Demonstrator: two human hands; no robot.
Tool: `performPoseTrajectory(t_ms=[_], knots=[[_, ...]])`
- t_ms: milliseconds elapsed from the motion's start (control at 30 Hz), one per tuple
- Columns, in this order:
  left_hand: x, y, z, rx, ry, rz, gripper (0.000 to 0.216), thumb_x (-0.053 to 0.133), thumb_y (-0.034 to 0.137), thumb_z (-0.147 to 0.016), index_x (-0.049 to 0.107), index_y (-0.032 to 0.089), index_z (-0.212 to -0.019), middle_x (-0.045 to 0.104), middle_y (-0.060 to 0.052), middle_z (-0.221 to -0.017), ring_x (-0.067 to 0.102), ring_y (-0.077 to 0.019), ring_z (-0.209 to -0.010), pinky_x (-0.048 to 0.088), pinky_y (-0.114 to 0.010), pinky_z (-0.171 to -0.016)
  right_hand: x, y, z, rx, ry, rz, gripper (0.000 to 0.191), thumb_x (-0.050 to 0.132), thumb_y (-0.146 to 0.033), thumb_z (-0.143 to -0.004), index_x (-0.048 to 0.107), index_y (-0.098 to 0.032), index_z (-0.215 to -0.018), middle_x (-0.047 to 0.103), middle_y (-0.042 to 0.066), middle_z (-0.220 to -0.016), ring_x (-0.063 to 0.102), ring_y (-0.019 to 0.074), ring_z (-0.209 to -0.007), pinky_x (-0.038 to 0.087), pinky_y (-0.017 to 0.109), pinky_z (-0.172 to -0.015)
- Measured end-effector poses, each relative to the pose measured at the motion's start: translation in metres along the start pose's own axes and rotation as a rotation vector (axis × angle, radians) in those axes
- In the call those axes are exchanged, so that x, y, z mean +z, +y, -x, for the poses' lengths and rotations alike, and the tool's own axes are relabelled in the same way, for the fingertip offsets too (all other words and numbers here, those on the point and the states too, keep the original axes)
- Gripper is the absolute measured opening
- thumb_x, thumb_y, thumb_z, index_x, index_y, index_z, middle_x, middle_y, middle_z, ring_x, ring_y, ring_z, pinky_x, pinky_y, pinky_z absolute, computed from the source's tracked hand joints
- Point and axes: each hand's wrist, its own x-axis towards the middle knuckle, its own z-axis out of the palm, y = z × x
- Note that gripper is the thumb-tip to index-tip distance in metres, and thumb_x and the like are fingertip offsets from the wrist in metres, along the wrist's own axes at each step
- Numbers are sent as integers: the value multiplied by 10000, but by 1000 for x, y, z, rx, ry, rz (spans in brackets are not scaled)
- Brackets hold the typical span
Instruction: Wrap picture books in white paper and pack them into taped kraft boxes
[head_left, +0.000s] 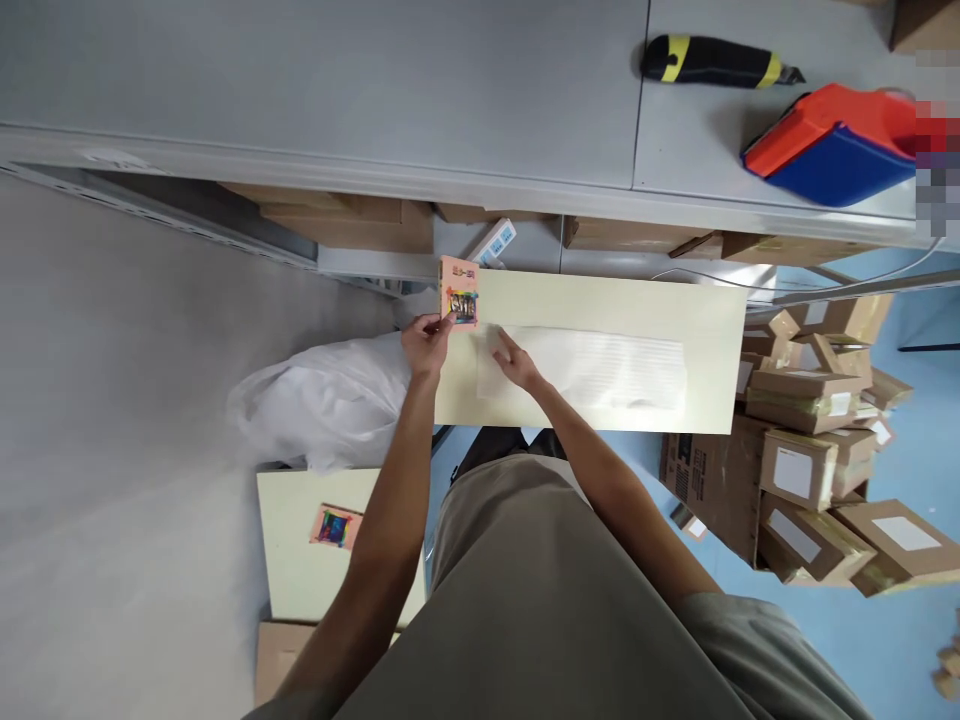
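Note:
A long pale cream board (705, 330) lies across my front, below the edge of a grey table. A white striped sheet (600, 368) lies on its middle. My left hand (425, 343) pinches a small pink card with a colourful print (458, 293) at the board's left end. My right hand (508, 358) rests with fingers bent on the left end of the white sheet, nothing visibly in it.
On the grey table (375, 90) lie a black and yellow utility knife (712, 62) and a red and blue tool (832, 143). Several brown cartons (817, 440) pile at the right on the blue floor. A white plastic bag (322, 400) and another cream board with a pink card (334, 527) sit at left.

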Motion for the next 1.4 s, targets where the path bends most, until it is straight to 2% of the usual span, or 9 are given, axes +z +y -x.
performPoseTrajectory(t_ms=[100, 233, 433, 633, 833, 1000, 1233, 1333, 1400], knots=[[15, 18, 41, -122, -16, 339, 380, 885, 532, -787, 707, 200, -839, 666, 4, -754, 603, -144, -722, 479, -259, -671, -34, 0, 6, 68, 127, -400, 822, 517, -855, -1004, 705, -225, -1497, 706, 130, -1541, 598, 333, -1516, 470, 528, -1281], [71, 40, 108, -238, -274, 501, 485, 961, 608, -696, 716, 208, -817, 690, -5, -797, 619, -132, -756, 473, -239, -669, -101, 23, 49, 66, 202, -682, 719, 619, -851, -950, 790, -226, -1260, 829, 99, -1203, 762, 288, -1183, 598, 454, -1083], [189, 50, 199, -271, -520, 328, 485, 943, 619, -720, 785, 191, -882, 793, -59, -879, 715, -198, -845, 547, -299, -769, -198, 112, 150, 113, 395, -646, 562, 893, -703, -752, 758, -233, -1027, 758, -7, -788, 676, 189, -713, 606, 387, -831], [267, 52, 236, -58, -695, -120, 132, 866, 355, -835, 842, 229, -863, 864, -71, -974, 809, -303, -1024, 599, -366, -948, -257, 178, 208, 196, 508, -462, 551, 811, -735, -806, 737, -226, -1004, 804, 50, -847, 742, 238, -778, 627, 418, -845], [288, 46, 237, -54, -608, -315, 89, 818, 306, -877, 881, 256, -914, 876, -45, -984, 817, -302, -1061, 615, -358, -960, -264, 193, 194, 257, 473, -296, 419, 705, -617, -928, 749, -217, -1044, 836, 77, -923, 794, 260, -855, 637, 397, -865], [284, 37, 233, -127, -564, -331, 110, 783, 270, -880, 882, 246, -922, 878, -55, -1010, 819, -280, -1065, 628, -343, -948, -256, 188, 183, 324, 468, -143, 176, 711, -373, -946, 783, -233, -1022, 859, 54, -939, 814, 259, -910, 622, 362, -894], [282, 37, 231, -103, -545, -358, 138, 718, 276, -930, 849, 242, -955, 859, -63, -1059, 798, -267, -1060, 610, -368, -1016, -267, 186, 189, 325, 398, -3, 128, 713, -327, -960, 794, -231, -985, 854, 71, -982, 785, 249, -912, 597, 342, -877], [286, 40, 233, 66, -465, -437, 251, 732, 325, -951, 812, 210, -1159, 807, -125, -1234, 736, -315, -1219, 554, -442, -1146, -280, 194, 207, 333, 560, 111, 236, 674, -369, -988, 783, -193, -1102, 827, 144, -1130, 750, 284, -1034, 582, 391, -954], [288, 42, 235, 223, -431, -524, 560, 847, 371, -873, 719, 184, -1384, 694, -184, -1460, 609, -379, -1424, 480, -507, -1237, -287, 201, 220, 395, 705, 175, 311, 669, -386, -986, 754, -162, -1183, 798, 189, -1197, 720, 313, -1111, 564, 427, -1002]])
